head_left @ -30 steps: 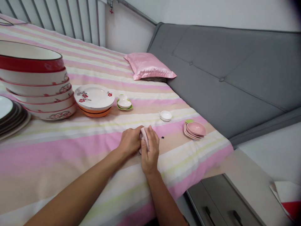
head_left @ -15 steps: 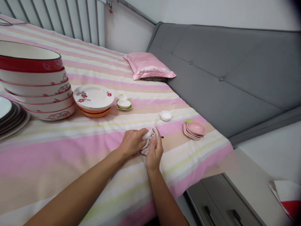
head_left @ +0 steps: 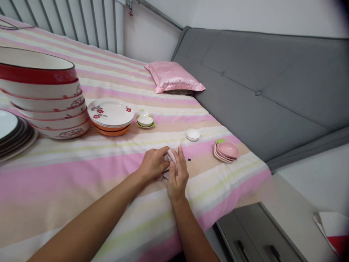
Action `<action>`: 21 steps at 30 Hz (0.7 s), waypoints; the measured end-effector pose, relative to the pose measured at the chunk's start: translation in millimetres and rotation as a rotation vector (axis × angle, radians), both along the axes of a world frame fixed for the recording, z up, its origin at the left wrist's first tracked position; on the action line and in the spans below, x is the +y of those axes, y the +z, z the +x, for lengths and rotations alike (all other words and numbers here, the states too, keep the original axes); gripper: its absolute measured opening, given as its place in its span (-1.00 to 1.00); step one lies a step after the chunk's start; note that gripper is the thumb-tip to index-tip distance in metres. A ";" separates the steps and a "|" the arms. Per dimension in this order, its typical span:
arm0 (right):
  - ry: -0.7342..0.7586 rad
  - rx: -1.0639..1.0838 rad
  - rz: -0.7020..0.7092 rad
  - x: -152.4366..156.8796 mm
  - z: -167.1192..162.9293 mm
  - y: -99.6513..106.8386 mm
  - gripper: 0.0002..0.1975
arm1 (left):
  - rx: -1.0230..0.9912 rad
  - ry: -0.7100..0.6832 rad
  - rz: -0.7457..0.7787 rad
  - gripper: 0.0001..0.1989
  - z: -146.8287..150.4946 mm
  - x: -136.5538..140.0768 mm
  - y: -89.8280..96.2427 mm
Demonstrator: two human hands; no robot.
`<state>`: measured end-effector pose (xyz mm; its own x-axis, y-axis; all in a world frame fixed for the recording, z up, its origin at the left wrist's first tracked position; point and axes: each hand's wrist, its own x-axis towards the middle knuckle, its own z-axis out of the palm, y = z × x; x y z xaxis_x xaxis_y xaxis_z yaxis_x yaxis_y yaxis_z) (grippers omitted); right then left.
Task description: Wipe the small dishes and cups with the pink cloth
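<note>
Bunched between my two hands is a pale pinkish cloth [head_left: 172, 156], held just above the striped bedspread. My left hand [head_left: 153, 163] grips its left side with curled fingers. From the right, my right hand [head_left: 178, 176] wraps round it, thumb up against the folds. Most of the cloth is covered by my fingers, and I cannot make out whether anything is inside it. A tiny black piece [head_left: 189, 159] lies on the bedspread just right of my right hand. Beyond my hands sit small white dishes [head_left: 193, 134], and farther right a stack of pink dishes [head_left: 228, 150].
At left stand stacked red-rimmed bowls [head_left: 62, 120], dark plates [head_left: 25, 136] and flowered plates [head_left: 111, 111] on orange ones. Small green-edged dishes [head_left: 145, 120] lie mid-bed. A pink pillow [head_left: 174, 77] rests by the grey headboard [head_left: 259, 72]. A bedside cabinet [head_left: 256, 225] stands lower right.
My hands have drawn closer round the cloth, so less of it shows. My right fingers have moved slightly left over it. The dishes have stayed in place.
</note>
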<state>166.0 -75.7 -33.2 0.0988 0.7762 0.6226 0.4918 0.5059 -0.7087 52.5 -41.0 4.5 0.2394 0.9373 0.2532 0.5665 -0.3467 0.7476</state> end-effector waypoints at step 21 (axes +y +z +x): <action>-0.057 0.340 -0.160 8.6 4.4 -3.0 -0.58 | -0.419 -0.164 -0.206 -0.91 5.6 1.1 -1.1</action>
<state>170.4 -67.1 -36.2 0.3247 0.8485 0.4180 0.2391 0.3539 -0.9042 58.0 -39.9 3.5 0.3051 0.9365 0.1727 0.1531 -0.2273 0.9617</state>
